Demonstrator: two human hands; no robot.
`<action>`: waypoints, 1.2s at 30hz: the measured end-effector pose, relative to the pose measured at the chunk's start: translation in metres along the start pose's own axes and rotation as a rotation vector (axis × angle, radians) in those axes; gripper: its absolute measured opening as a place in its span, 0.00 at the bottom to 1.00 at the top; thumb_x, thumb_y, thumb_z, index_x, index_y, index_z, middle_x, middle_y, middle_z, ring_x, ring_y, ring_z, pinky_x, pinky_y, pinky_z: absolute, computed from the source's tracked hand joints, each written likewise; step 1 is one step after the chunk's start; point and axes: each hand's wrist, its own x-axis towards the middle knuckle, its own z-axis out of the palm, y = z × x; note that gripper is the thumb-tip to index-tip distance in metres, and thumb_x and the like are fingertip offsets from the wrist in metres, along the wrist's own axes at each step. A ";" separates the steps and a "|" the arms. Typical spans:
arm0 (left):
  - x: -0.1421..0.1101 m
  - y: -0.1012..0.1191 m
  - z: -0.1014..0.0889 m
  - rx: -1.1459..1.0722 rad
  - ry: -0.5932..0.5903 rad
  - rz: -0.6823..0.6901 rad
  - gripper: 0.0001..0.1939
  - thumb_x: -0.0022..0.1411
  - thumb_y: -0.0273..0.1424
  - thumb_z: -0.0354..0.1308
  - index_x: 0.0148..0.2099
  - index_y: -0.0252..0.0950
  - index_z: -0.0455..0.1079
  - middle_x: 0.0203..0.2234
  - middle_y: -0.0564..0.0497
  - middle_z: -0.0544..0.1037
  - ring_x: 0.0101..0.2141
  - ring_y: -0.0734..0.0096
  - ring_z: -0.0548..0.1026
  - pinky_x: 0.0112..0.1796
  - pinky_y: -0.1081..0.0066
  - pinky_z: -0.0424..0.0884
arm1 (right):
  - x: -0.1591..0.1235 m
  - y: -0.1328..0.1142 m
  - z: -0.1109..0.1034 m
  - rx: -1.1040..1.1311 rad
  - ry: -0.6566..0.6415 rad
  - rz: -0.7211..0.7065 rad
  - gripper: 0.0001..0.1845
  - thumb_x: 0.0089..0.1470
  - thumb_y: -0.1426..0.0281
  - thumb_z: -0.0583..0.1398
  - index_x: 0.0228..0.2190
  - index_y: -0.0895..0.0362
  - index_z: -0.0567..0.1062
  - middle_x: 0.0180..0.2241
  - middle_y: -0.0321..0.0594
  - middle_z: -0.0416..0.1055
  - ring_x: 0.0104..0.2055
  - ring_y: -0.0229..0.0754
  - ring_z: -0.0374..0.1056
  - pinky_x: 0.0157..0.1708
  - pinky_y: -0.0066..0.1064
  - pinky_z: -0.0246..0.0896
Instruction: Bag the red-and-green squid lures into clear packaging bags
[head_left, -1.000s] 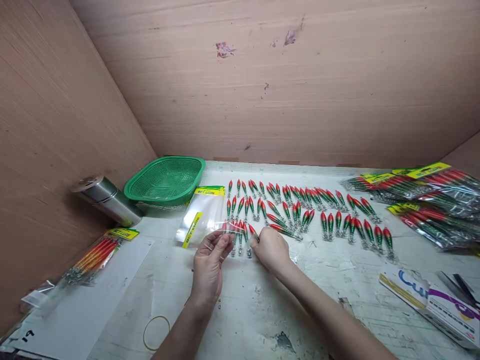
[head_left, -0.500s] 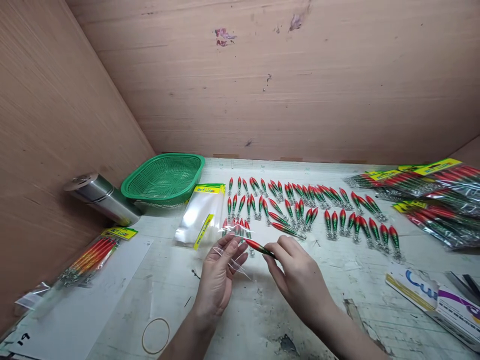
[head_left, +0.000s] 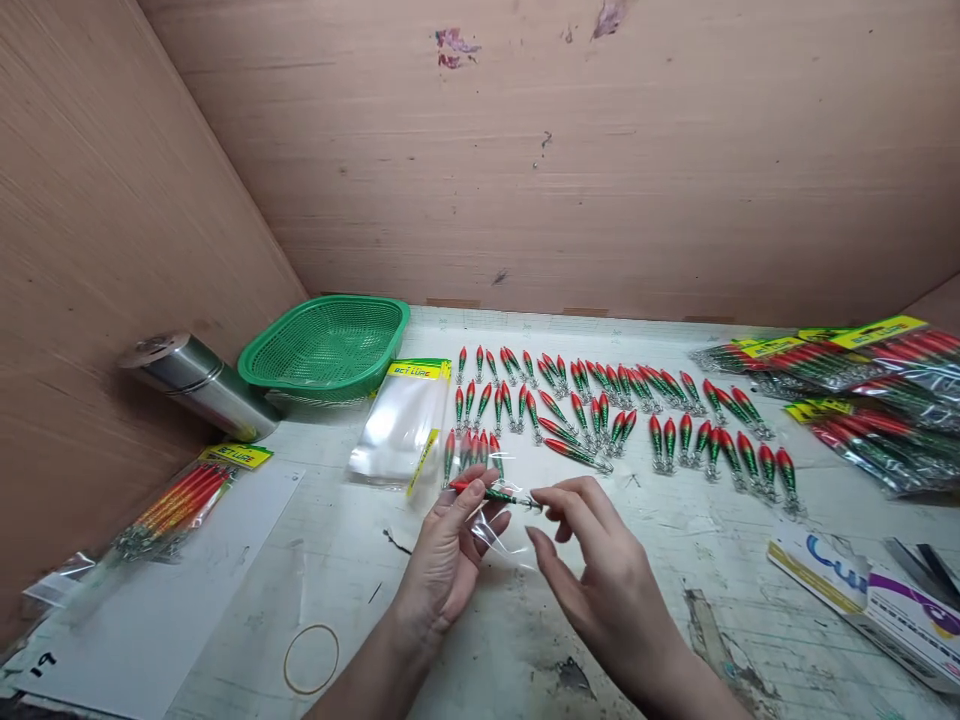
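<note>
My left hand (head_left: 448, 560) holds a small clear plastic sleeve (head_left: 501, 532) with its fingers curled round it. A red and green fishing lure (head_left: 489, 492) lies across the left fingertips, partly inside the sleeve. My right hand (head_left: 596, 575) pinches the hook end of that lure between thumb and forefinger. Just beyond the hands, several more red and green lures (head_left: 585, 410) lie in rows on the white worktop (head_left: 480, 620). A stack of empty clear bags (head_left: 401, 425) with yellow headers sits left of the rows.
A green mesh basket (head_left: 326, 345) and a steel flask (head_left: 199, 385) stand at back left. Packed lure bags (head_left: 855, 395) pile at right, one packed bag (head_left: 184, 505) at left. A rubber band (head_left: 311, 660) lies near my left wrist; a printed card (head_left: 874, 595) at right. Wooden walls enclose the bench.
My right hand picked one lure from the near row, brought it back toward me and slid its nose into the sleeve held by my left hand.
</note>
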 end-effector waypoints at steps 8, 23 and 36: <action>-0.011 -0.004 0.002 0.085 -0.185 0.025 0.18 0.44 0.30 0.72 0.40 0.36 0.75 0.35 0.49 0.81 0.33 0.73 0.78 0.33 0.76 0.73 | 0.002 0.002 0.009 0.132 0.012 0.015 0.08 0.57 0.77 0.55 0.36 0.55 0.72 0.32 0.40 0.69 0.34 0.39 0.66 0.30 0.29 0.63; -0.003 0.038 -0.001 -0.200 -0.145 0.260 0.15 0.65 0.37 0.50 0.49 0.38 0.72 0.43 0.44 0.80 0.44 0.60 0.78 0.47 0.59 0.72 | 0.024 0.025 0.006 -0.073 -0.066 0.257 0.02 0.55 0.71 0.59 0.33 0.57 0.71 0.29 0.38 0.69 0.28 0.38 0.65 0.26 0.29 0.62; 0.000 0.030 0.001 -0.210 -0.154 0.207 0.19 0.66 0.36 0.50 0.56 0.36 0.68 0.45 0.42 0.79 0.47 0.62 0.77 0.49 0.63 0.70 | 0.009 0.045 -0.024 -0.108 -0.084 0.446 0.08 0.56 0.67 0.58 0.35 0.57 0.74 0.29 0.43 0.75 0.27 0.42 0.72 0.24 0.33 0.69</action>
